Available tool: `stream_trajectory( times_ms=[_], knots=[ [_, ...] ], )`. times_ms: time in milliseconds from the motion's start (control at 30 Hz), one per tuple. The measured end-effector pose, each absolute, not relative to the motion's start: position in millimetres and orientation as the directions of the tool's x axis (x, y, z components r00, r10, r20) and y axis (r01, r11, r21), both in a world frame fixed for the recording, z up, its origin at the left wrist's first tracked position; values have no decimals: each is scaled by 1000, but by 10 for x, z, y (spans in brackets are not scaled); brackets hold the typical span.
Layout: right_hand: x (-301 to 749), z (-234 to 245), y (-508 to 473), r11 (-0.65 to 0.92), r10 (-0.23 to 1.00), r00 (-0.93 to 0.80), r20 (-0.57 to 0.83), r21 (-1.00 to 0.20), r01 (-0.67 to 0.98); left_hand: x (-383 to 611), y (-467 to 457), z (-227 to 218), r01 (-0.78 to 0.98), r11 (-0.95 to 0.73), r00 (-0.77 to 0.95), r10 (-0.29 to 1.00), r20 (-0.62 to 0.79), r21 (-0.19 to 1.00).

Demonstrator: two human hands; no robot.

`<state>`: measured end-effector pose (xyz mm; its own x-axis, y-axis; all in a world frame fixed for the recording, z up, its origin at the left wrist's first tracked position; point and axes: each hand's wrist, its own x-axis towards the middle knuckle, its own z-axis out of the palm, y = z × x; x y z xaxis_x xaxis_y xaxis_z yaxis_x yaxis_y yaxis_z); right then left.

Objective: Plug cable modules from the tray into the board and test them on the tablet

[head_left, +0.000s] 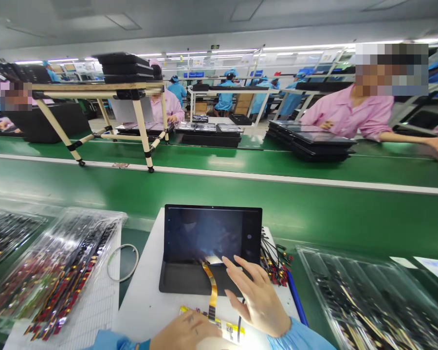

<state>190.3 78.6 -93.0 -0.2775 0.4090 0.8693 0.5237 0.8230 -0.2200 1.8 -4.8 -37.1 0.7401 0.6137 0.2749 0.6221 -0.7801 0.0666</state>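
A tablet-like screen (204, 233) leans in a black folding cover (182, 279) on a white board (142, 301). It is lit, showing a dark picture with a bright patch low down. From its lower edge an orange flat flex cable (212, 287) runs toward me to a narrow strip with yellow tape (237, 330). My left hand (190, 330) lies over that strip with its fingers together, closed on it near the cable's end; the fingertips are partly lost in glare. My right hand (255, 296) is raised before the screen, fingers spread, holding nothing. A thin black cable (240, 323) passes below it.
Clear trays of flex cables lie at left (58, 262) and right (357, 296). Loose cables with red ends (275, 262) and a blue pen-like stick (297, 299) sit beside the board. A white ring (123, 262) lies left. Beyond the green bench, co-workers in pink sit behind black trays (310, 138).
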Motion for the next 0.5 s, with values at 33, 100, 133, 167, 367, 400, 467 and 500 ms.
stream_trajectory(
  times_ms=[33, 100, 133, 167, 367, 400, 467, 500],
  knots=[
    [1898, -925, 787, 830, 409, -307, 860, -211, 516, 23, -44, -359, 608, -792, 753, 596, 278, 51],
    [1891, -913, 795, 842, 407, -362, 839, -191, 505, 24, -42, -343, 597, -801, 763, 584, 275, 46],
    [1889, -908, 800, 844, 408, -383, 829, -183, 504, 18, -45, -344, 600, -798, 762, 591, 265, 56],
    [1888, -905, 804, 845, 409, -398, 821, -177, 505, 9, -51, -353, 609, -789, 754, 607, 253, 77],
    [1885, -918, 821, 848, 413, -419, 808, -174, 501, -69, -92, -451, 677, -702, 679, 712, 181, 221],
    [1886, -916, 825, 851, 407, -417, 813, -171, 496, -70, -91, -451, 681, -698, 675, 716, 178, 223],
    [1891, -909, 833, 854, 398, -411, 820, -167, 493, -56, -77, -429, 676, -702, 675, 712, 194, 224],
    [1893, -904, 838, 852, 398, -407, 822, -166, 496, -42, -67, -409, 669, -709, 678, 705, 207, 222]
  ],
)
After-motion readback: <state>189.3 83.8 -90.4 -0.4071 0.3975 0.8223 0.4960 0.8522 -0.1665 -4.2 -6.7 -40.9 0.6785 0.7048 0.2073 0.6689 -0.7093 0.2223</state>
